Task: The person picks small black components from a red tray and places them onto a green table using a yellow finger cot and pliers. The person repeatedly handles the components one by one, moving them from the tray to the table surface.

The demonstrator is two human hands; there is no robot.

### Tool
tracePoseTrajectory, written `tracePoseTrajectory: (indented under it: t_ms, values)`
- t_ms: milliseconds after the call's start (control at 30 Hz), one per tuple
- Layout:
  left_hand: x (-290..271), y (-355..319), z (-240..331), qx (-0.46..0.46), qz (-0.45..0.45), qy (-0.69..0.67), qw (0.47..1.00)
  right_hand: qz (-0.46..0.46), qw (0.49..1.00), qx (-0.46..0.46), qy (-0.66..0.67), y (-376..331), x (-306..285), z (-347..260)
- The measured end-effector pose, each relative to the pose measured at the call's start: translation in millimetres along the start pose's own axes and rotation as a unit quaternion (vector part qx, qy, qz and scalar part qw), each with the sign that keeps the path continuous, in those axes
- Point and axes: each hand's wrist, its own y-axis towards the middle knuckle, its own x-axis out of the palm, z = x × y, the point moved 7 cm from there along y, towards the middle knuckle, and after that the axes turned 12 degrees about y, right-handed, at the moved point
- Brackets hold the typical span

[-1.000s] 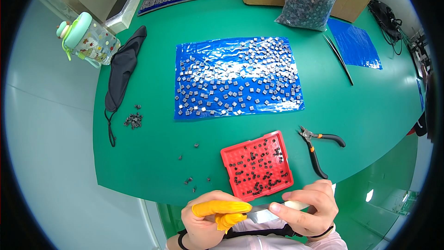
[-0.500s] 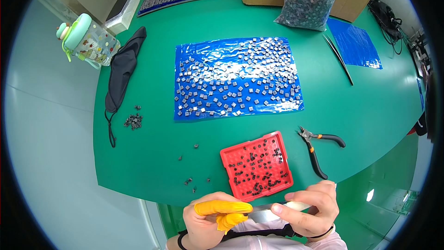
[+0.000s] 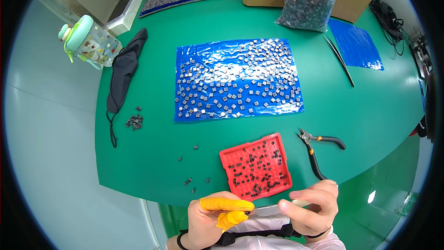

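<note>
At the bottom centre of the frame, two bare hands meet just below the near edge of a green bench (image 3: 152,157). The left hand (image 3: 210,220), with yellow rubber finger cots on two fingers, pinches one end of a thin, pale, flat strip (image 3: 270,209). The right hand (image 3: 312,206) is curled closed, pinching the strip's other end. Just above the hands lies a red square plastic tray (image 3: 255,165) dotted with small dark parts. To its right lie black-handled cutting pliers (image 3: 316,150). In mid frame, a shiny blue plastic sheet (image 3: 238,78) carries many small silvery square pieces. At upper left stand a mint-green bottle (image 3: 88,41) and a black cloth (image 3: 124,71).
</note>
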Motion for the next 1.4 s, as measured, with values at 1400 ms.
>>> tracePoseTrajectory:
  t_ms: [1400]
  values:
    - [38.0, 143.9, 118.0, 0.391, 0.034, 0.789, 0.472, 0.227, 0.917, 0.265, -0.192, -22.4, -97.5, 123.3]
